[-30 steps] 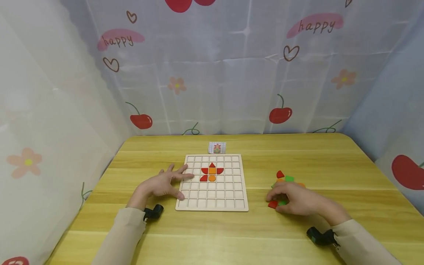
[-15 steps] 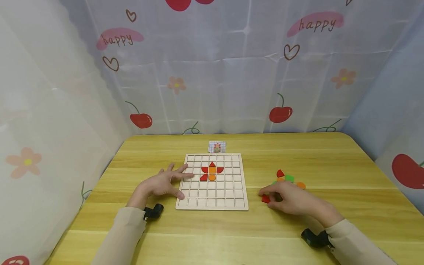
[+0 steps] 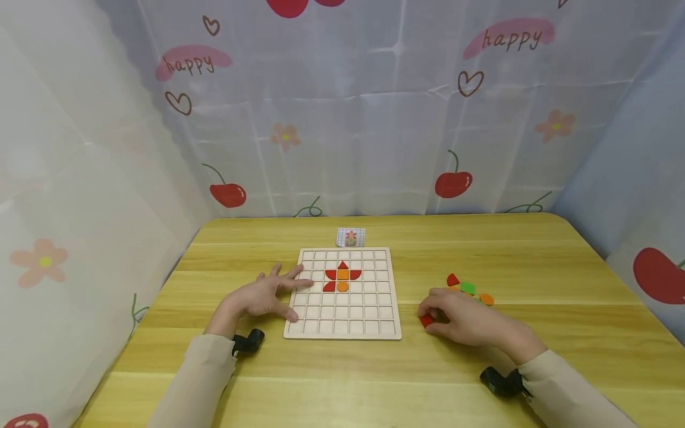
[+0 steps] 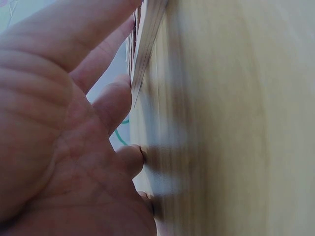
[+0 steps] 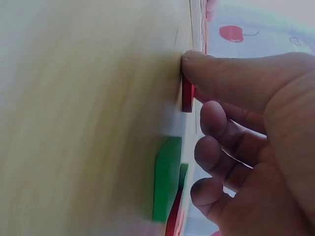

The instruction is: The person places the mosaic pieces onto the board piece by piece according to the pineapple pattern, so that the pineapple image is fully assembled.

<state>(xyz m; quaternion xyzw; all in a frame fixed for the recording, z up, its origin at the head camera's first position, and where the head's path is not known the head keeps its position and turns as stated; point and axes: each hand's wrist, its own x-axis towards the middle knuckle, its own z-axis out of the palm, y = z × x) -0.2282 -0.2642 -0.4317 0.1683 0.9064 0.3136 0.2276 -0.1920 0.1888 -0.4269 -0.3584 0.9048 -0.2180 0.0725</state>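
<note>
A pale wooden grid board [image 3: 342, 327] lies on the table, with several red and orange pieces set in its squares. Among them are a red triangle [image 3: 342, 266], an orange square [image 3: 343, 275] and an orange circle [image 3: 343, 287]. My left hand [image 3: 262, 297] spreads its fingers at the board's left side, thumb and fingertips resting on the rim. To the right of the board, my right hand [image 3: 465, 318] pinches a flat red piece [image 3: 426, 320] between thumb and forefinger, low over the tabletop. The right wrist view shows this red piece [image 5: 187, 96] edge-on, partly hidden by the thumb.
Loose pieces lie beyond my right hand: a red one [image 3: 452, 280], a green one [image 3: 468, 288] and an orange one [image 3: 486, 299]. Others are partly hidden by the hand. A small pattern card [image 3: 350, 238] sits behind the board. Printed curtains [image 3: 342, 148] stand round the table.
My right hand has moved left, drawing the red piece away from the loose pieces toward the board. My left hand has stayed in place.
</note>
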